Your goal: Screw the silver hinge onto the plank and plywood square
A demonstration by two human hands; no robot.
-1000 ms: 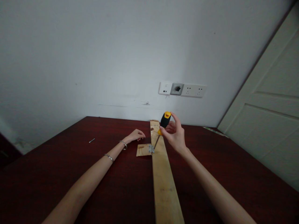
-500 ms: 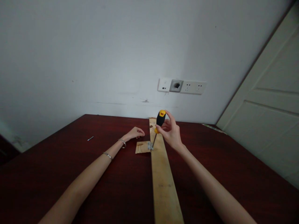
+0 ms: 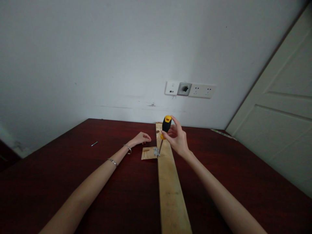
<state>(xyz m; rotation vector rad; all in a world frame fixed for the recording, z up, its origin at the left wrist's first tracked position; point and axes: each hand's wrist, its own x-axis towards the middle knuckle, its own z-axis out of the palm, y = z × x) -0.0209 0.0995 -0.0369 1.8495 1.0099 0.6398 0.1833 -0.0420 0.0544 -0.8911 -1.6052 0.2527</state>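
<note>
My right hand (image 3: 177,136) is closed round the yellow and black handle of a screwdriver (image 3: 166,124). Its tip points down at a metal hinge (image 3: 156,151). The hinge lies across the joint between a long wooden board (image 3: 170,188) and a small wooden piece (image 3: 149,153) on the board's left. My left hand (image 3: 142,138) rests on the table just beyond the small piece, fingers loosely curled together; whether anything is between them is too small to tell.
The dark red table (image 3: 117,201) meets a wall with a row of sockets (image 3: 200,91). A thin metal rod (image 3: 94,143) lies at the left. A pale door (image 3: 282,107) stands at the right, with a strip (image 3: 223,134) by the table's back edge.
The screwdriver's handle and my right hand have shifted slightly to the left. My left hand has stayed in place.
</note>
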